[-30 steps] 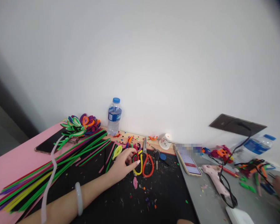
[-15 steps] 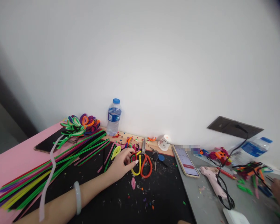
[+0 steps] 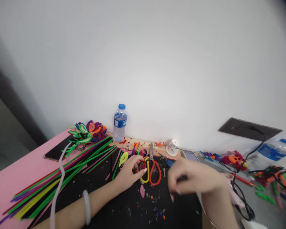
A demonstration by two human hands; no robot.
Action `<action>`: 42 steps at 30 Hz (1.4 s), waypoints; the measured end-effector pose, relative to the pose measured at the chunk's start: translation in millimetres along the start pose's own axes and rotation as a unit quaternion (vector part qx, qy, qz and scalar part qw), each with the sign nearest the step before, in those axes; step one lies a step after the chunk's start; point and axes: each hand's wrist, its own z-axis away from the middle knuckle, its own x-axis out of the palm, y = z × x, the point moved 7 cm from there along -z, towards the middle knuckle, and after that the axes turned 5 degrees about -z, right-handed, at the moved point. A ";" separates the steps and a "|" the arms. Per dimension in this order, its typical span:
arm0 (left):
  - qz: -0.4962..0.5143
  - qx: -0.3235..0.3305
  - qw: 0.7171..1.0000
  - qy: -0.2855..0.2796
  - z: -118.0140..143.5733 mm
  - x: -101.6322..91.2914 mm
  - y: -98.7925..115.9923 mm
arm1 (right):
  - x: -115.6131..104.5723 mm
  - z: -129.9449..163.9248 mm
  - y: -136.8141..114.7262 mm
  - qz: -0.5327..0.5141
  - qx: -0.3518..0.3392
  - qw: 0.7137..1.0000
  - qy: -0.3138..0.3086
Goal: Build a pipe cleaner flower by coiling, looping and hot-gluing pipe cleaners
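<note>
left hand: fingers curled narrow, pinching a small red-and-green coiled piece at their tips.
scissors: just past that coil, touching it, blades pointing away toward the wall.
right hand: blurred, farther off; grip unclear.
counter: black, littered.

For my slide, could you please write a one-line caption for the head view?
Left hand touches a coiled pipe-cleaner piece beside scissors; blurred right hand hovers nearby.

Bright even light; right hand motion-blurred.
</note>
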 end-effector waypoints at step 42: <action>-0.099 0.064 0.992 -0.047 2.6 6.6 13.8 | 9.2 -106.2 117.4 -0.396 -0.006 0.915 -0.073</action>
